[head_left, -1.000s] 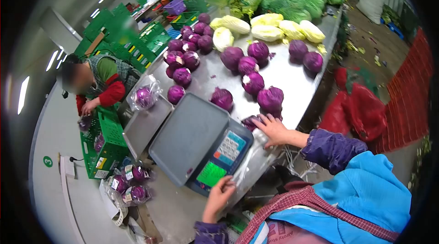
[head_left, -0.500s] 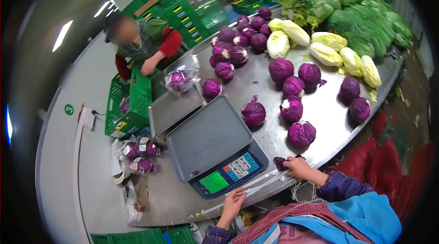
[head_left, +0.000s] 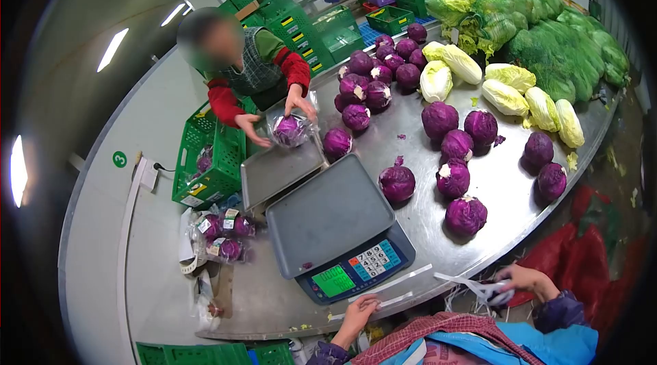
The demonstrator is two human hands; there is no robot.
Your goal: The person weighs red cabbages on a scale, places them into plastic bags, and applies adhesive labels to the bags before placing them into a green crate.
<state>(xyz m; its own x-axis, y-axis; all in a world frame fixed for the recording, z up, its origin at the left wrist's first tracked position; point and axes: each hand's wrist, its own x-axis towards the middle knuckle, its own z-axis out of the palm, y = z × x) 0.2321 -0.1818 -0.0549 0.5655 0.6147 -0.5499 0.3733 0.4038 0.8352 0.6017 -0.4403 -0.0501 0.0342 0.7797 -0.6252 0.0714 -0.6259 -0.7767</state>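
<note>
My left hand (head_left: 358, 317) rests at the table's near edge, just below the scale (head_left: 337, 224), its fingers loosely bent and apart beside a pale strip. Nothing shows in its grip. My right hand (head_left: 523, 283) is out past the metal table's edge, fingers apart and pointing left. A loose white strip (head_left: 469, 284) runs from the table edge to its fingertips. The dark leaf is out of sight. Closest on the table to this hand is a red cabbage (head_left: 466, 216); another red cabbage (head_left: 397, 183) sits right of the scale, whose grey pan carries only a small purple scrap.
Across the table a person (head_left: 256, 81) has both hands at a bagged red cabbage (head_left: 289, 130) on a metal plate (head_left: 280, 177). Beside it stands a green crate (head_left: 188, 183). Wrapped cabbages (head_left: 229, 250), pale Chinese cabbages (head_left: 506, 98) and green net sacks (head_left: 558, 50) lie around.
My right hand has moved right, off the table edge, and the dark leaf is gone from it. My left hand stays near the scale. The other person's hands have moved to the bagged cabbage.
</note>
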